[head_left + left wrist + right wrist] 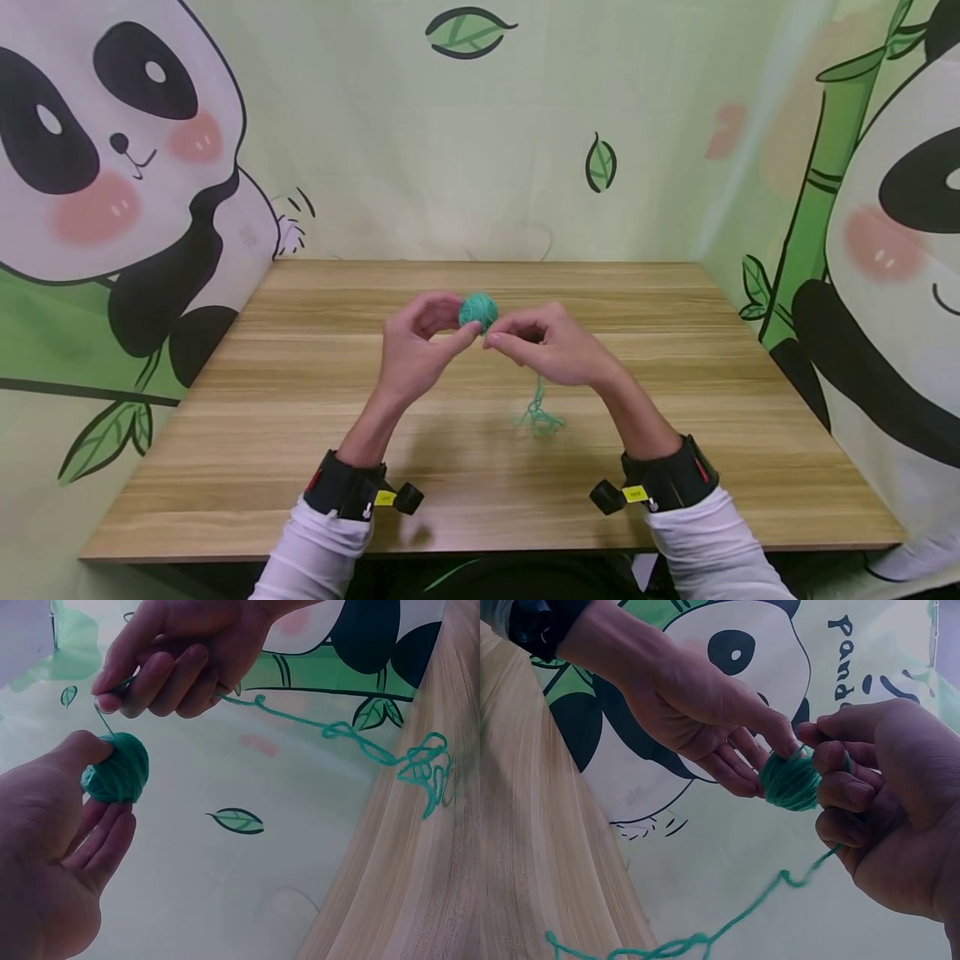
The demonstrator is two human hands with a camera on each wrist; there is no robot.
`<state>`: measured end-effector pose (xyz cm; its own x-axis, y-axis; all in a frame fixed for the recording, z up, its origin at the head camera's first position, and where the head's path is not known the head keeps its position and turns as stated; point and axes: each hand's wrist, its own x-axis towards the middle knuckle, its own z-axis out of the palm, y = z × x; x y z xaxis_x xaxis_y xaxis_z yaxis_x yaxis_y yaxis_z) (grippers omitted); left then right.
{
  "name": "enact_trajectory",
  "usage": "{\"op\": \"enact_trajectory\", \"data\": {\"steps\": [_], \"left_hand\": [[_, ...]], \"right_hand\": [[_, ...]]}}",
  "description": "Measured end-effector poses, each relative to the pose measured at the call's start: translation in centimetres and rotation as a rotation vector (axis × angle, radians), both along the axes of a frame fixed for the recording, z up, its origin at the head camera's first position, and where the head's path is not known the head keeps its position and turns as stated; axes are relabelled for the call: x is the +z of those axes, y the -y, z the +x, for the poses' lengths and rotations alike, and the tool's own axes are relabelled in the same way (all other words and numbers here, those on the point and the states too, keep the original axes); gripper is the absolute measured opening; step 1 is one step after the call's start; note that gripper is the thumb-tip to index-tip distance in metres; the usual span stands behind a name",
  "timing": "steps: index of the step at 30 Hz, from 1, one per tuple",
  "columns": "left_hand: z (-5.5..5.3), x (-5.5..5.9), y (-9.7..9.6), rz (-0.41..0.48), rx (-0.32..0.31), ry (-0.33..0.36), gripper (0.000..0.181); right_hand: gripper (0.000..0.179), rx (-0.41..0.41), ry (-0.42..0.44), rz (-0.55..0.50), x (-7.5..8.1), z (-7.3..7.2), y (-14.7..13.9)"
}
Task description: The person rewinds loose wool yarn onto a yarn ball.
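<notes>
A small ball of teal yarn [478,310] is held up above the table between the thumb and fingers of my left hand [420,346]. Just to its right, my right hand [551,343] pinches the strand of yarn between thumb and forefinger, close to the ball. In the left wrist view a short taut strand runs from the ball [120,769] up to those fingertips. The rest of the strand passes through the curled right fingers and hangs down to a loose tangle of yarn [542,417] on the table, also seen in the left wrist view as looped yarn [424,769].
The wood-grain table [300,467] spreads under both hands, its front edge near the forearms. Behind it hangs a pale green backdrop [360,167] with printed pandas and leaves. Each wrist wears a black strap with a small camera [408,498].
</notes>
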<state>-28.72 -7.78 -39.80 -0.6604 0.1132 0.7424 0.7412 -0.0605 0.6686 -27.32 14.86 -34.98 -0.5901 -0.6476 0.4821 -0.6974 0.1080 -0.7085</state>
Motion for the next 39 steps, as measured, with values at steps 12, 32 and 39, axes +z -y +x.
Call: {"op": "enact_trajectory", "data": {"steps": [12,32,39], "left_hand": [[0.3,-0.1,0.1,-0.137,-0.170,0.055,0.032],[0.7,0.1,0.4,-0.078,-0.323,0.052,0.031],[0.9,0.4,0.5,-0.048,-0.329,0.068,0.031]], "right_hand": [[0.012,-0.153,-0.005,-0.192,0.1,0.0,-0.1],[0.011,-0.216,0.018,-0.175,-0.8,-1.2,-0.1],[0.015,-0.195,0.047,-0.145,-1.5,-1.9,-0.3]]}}
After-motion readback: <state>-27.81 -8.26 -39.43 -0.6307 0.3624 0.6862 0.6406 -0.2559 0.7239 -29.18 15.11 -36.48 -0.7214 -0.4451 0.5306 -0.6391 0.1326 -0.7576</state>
